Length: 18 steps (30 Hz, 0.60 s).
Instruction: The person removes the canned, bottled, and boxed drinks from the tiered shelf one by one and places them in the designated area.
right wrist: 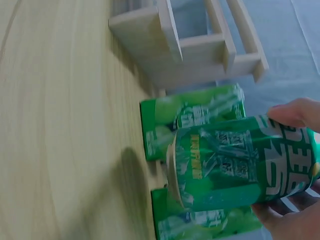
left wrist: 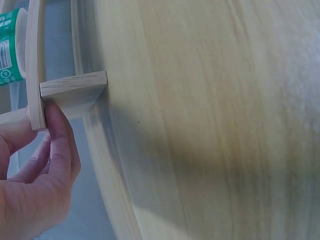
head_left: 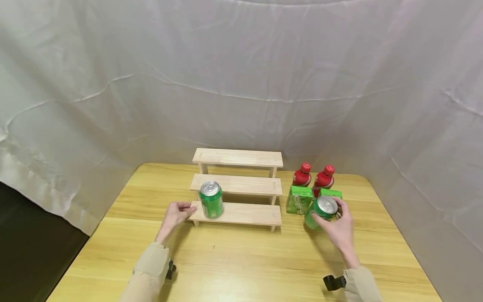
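Note:
A three-step wooden rack [head_left: 249, 214] stands on the table, with one green can [head_left: 212, 201] upright at the left of its lowest step. My left hand [head_left: 177, 216] pinches the left end of that step; in the left wrist view the thumb is above the board and the fingers [left wrist: 59, 137] are below it. On the right, my right hand [head_left: 341, 228] grips a second green can [right wrist: 225, 162] around its upper part. In the right wrist view the can's base shows, and its shadow lies on the table apart from it. Green juice boxes stand right behind this can.
Two green juice boxes [head_left: 299, 199] stand right of the rack, one partly hidden by the held can. Behind them are two red-capped bottles [head_left: 323, 178]. A pale curtain [head_left: 241, 84] hangs behind the wooden table [head_left: 241, 260].

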Motion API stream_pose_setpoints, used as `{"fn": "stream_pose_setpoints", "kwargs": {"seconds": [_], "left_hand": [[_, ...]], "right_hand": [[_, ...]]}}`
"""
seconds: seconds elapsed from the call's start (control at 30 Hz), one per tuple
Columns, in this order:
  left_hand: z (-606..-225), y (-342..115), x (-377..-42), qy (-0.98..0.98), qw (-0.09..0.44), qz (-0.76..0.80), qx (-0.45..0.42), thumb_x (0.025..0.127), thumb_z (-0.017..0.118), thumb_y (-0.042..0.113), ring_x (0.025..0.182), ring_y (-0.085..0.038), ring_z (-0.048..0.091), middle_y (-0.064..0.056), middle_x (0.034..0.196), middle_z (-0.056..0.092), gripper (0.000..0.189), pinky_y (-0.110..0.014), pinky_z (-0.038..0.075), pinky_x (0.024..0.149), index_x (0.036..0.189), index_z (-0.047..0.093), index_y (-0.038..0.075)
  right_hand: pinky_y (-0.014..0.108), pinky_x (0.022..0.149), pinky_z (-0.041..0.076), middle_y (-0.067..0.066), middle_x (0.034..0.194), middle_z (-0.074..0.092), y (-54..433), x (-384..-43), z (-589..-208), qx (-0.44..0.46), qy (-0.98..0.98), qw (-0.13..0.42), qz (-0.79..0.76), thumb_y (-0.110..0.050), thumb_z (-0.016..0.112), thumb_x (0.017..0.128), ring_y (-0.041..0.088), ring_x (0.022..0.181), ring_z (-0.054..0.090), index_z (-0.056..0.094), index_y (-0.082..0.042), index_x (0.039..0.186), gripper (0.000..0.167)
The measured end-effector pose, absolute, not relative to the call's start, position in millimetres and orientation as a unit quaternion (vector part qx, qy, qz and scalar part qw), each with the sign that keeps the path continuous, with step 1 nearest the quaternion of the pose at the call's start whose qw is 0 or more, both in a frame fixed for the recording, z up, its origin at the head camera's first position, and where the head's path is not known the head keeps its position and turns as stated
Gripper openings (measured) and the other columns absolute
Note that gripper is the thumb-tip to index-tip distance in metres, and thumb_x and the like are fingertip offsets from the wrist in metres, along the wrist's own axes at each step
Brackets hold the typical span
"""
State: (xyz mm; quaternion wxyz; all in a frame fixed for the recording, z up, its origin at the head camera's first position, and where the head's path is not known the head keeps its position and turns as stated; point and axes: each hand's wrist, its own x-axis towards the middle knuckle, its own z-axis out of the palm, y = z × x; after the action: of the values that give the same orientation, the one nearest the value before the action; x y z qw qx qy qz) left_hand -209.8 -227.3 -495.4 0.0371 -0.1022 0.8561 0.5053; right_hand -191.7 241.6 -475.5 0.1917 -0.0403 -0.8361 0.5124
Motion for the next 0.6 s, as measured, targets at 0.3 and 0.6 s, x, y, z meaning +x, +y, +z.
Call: {"fn": "stream_pose_setpoints", "kwargs": {"seconds": [0.3, 0.6], "left_hand": [[-495, -228, -210, 0.859, 0.036, 0.500, -0.101, 0.096, 0.068, 0.016, 0.102, -0.036, 0.068, -0.035, 0.118, 0.066, 0.044, -0.035, 0.061, 0.085, 0.123, 0.060, -0.017], [-495, -229, -210, 0.857, 0.038, 0.503, -0.103, 0.096, 0.068, 0.016, 0.100, -0.035, 0.068, -0.034, 0.117, 0.066, 0.043, -0.034, 0.061, 0.084, 0.124, 0.059, -0.016]], "right_hand": [[0.010, 0.087, 0.036, 0.022, 0.130, 0.058, 262, -192, -481, -0.103, -0.848, 0.189, 0.485, -0.003, 0.084, 0.075, -0.004, 0.104, 0.042, 0.046, 0.001, 0.139, 0.075], [0.024, 0.091, 0.041, 0.029, 0.132, 0.054, 269, -193, -491, -0.104, -0.868, 0.161, 0.459, -0.007, 0.082, 0.078, 0.036, 0.120, 0.052, 0.041, 0.005, 0.140, 0.076]]}}
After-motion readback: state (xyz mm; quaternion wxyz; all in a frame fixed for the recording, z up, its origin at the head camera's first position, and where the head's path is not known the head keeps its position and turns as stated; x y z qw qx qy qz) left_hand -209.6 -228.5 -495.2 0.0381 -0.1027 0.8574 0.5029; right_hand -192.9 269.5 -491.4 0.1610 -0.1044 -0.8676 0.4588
